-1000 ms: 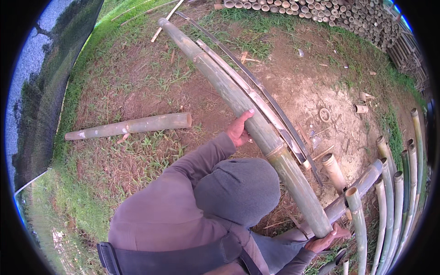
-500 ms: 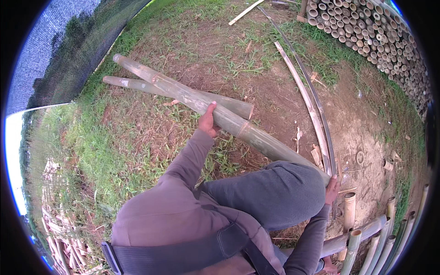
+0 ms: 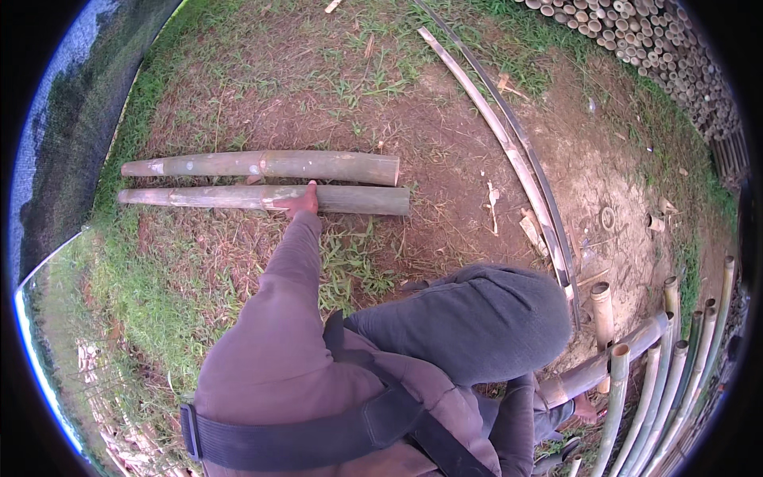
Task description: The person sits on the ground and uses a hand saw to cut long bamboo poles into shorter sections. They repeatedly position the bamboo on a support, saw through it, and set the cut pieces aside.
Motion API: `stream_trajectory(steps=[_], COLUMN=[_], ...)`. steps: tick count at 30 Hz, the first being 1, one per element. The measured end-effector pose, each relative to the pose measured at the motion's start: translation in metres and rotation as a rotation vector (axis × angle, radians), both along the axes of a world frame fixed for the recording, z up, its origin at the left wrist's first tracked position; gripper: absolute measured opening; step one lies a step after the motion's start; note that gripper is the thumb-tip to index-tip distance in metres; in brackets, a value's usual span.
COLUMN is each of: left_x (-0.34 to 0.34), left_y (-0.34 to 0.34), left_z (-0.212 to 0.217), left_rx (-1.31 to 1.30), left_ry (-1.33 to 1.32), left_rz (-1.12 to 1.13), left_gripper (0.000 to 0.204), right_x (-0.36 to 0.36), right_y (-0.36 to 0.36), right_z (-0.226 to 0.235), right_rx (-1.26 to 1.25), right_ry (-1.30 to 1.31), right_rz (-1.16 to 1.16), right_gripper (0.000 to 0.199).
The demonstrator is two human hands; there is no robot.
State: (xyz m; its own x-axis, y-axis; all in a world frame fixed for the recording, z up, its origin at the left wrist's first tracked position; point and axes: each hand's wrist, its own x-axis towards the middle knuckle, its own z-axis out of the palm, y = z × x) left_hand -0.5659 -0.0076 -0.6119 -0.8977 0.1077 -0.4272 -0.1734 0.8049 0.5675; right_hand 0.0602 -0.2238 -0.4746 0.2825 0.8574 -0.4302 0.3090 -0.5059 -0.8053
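Two thick green-grey bamboo poles lie side by side on the ground, left of centre, a narrow gap between them. My left arm reaches out to the nearer bamboo pole. Around its middle my left hand is closed, the thumb on its upper side. Just beyond it rests the farther bamboo pole, which no hand touches. My right arm goes down beside my bent knee, and its hand does not show.
Two long split bamboo strips curve along the ground at right. Upright bamboo posts and a lying bamboo pole stand near lower right, by a foot. Stacked bamboo fills the far right; dark netting hangs at left.
The pole held across my knee now lies on the ground, parallel to the other one. My right hand has let go of its end and left the view. My view has shifted somewhat.
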Motion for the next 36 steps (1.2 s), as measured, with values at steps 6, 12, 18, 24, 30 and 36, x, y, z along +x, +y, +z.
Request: stream_trajectory(steps=[6, 12, 18, 24, 30, 36], left_x=[0.005, 0.047, 0.034, -0.022, 0.066, 0.334], left_y=[0.038, 0.02, 0.025, 0.018, 0.014, 0.086], left_z=[0.038, 0.04, -0.016, -0.033, -0.001, 0.106], left_rx=[0.075, 0.126, 0.531, 0.315, -0.069, 0.611], left_ry=[0.01, 0.104, -0.349, -0.216, 0.619, -0.347], left_rz=[0.031, 0.293, 0.219, 0.015, -0.414, -1.664], left_gripper=[0.151, 0.137, 0.096, 0.111, 0.082, 0.042], right_x=[0.011, 0.001, 0.003, -0.004, -0.019, -0.019], right_y=[-0.116, -0.134, -0.112, -0.117, -0.1, -0.098], right_z=[-0.026, -0.051, -0.051, -0.045, -0.029, -0.016], right_rx=[-0.019, 0.11, -0.043, -0.131, -0.205, -0.209], right_ry=[-0.035, -0.197, -0.325, -0.248, -0.38, -0.214], right_rz=[-0.277, -0.264, -0.198, -0.202, -0.226, -0.153], right_gripper=[0.034, 0.035, 0.032, 0.037, 0.042, 0.045])
